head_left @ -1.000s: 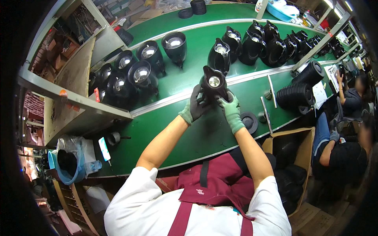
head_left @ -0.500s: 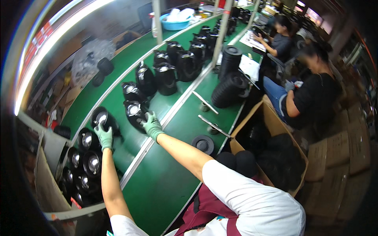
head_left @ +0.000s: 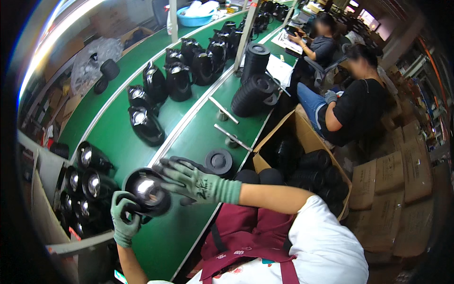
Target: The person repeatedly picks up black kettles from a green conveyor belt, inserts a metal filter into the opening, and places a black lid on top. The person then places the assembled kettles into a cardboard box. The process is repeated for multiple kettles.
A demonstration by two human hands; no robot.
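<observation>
Glossy black round-bodied pot with a silvery inside [head_left: 150,190] is held above the green bench [head_left: 182,229], the green-gloved left hand [head_left: 125,228] curled around its handle, the green-gloved right hand [head_left: 196,182] opened flat by its right rim, contact unclear, and a flat black round disc [head_left: 219,162] lying farther right.

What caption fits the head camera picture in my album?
Gloved left hand holds a black jug, right hand near its rim, above a green table.
</observation>
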